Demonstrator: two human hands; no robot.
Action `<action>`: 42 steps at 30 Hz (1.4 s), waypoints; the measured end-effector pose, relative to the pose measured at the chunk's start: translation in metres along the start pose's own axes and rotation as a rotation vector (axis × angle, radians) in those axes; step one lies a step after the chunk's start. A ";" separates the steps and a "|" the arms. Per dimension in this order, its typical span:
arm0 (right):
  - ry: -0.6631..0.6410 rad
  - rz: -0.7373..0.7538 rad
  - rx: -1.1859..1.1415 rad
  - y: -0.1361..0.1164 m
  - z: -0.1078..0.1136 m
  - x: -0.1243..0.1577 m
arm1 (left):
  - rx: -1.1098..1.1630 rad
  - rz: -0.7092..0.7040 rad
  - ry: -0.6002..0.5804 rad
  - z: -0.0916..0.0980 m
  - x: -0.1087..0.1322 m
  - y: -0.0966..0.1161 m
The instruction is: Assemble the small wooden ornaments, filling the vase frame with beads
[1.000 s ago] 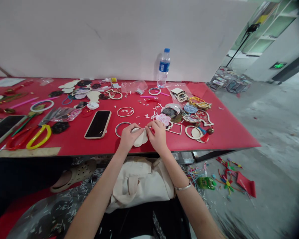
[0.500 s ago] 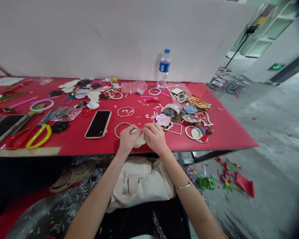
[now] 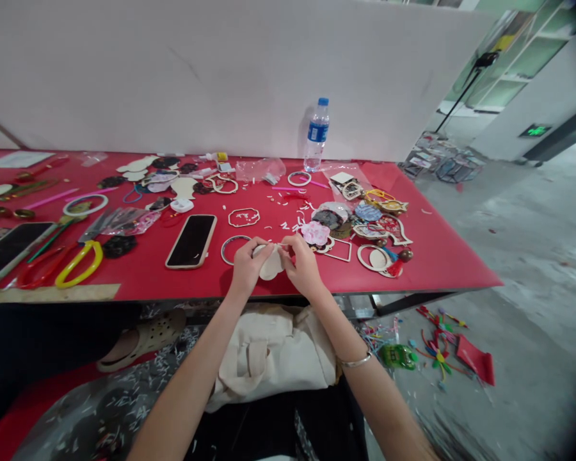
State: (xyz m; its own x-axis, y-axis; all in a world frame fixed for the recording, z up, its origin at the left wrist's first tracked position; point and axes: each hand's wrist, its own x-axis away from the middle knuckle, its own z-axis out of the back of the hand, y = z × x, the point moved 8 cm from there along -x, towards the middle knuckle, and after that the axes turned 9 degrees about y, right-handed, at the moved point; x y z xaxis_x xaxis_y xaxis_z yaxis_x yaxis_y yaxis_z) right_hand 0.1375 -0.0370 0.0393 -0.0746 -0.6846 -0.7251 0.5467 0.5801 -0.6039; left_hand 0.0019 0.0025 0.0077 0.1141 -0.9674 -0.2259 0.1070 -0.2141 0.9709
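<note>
We see both hands meet over the near edge of the red desk (image 3: 441,262), about mid-way along it. Left hand (image 3: 246,267) is curled, thumb and fingertips pinched on the left side of a pale wooden cutout (image 3: 270,264). Right hand (image 3: 303,266) is also closed in a pinch on the cutout's right side, fingers bent in, a thin bracelet (image 3: 355,362) on that wrist. The cutout sits between the two hands, lifted slightly off the desk or just at it; we cannot tell which. Something small and red shows at the right hand's fingertips, too small to identify.

Just beyond the left hand a thin metal ring (image 3: 230,246) lies flat. Left of the ring, a phone (image 3: 191,240) lies screen up. Further in, an octagonal wooden frame (image 3: 243,217) has white scraps inside it. Just beyond the right hand is a pink flower piece (image 3: 315,233), touching a pile of assorted cutouts that spreads toward the desk's right edge. White paper scraps are scattered around mid-desk.

Toward the left edge we note yellow-handled scissors (image 3: 77,262) near the near edge, and a second phone (image 3: 4,246) beside them. A water bottle (image 3: 316,133) stands upright at the far edge against the wall.

A cream bag (image 3: 269,358) rests on the person's lap, below the near edge. A sandal (image 3: 139,339) shows under the desk to the left. Coloured craft litter (image 3: 436,352) lies on the floor past the near right corner.
</note>
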 end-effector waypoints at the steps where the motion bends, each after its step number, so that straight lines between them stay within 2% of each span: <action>1: 0.009 -0.025 -0.027 0.004 0.000 0.000 | 0.045 0.012 -0.021 -0.001 0.000 -0.002; 6: 0.087 -0.108 -0.065 0.014 0.003 0.003 | 0.060 -0.028 -0.115 -0.008 0.002 0.001; 11: 0.101 -0.137 -0.048 0.013 0.006 0.004 | 0.024 -0.069 -0.159 -0.012 0.003 0.007; 20: 0.065 -0.126 -0.025 0.012 0.003 0.004 | -0.056 -0.109 -0.082 -0.007 0.003 0.008; 24: 0.102 -0.116 0.072 0.010 0.006 0.006 | -0.108 -0.133 -0.116 -0.010 0.003 0.011; 27: 0.067 -0.098 0.118 0.007 0.003 0.006 | -0.129 -0.130 -0.140 -0.012 0.004 0.010; 35: 0.035 -0.115 0.040 0.012 -0.001 0.007 | -0.093 -0.105 -0.158 -0.014 0.006 0.006; 42: 0.063 -0.085 0.036 0.010 0.002 0.008 | -0.107 -0.104 -0.196 -0.017 0.008 0.009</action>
State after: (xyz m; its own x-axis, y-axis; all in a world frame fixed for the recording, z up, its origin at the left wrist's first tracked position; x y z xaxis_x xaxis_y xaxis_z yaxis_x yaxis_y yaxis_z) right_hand 0.1441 -0.0381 0.0284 -0.1734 -0.7011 -0.6917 0.5655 0.5041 -0.6528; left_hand 0.0208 -0.0053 0.0134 -0.0960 -0.9508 -0.2946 0.2134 -0.3087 0.9269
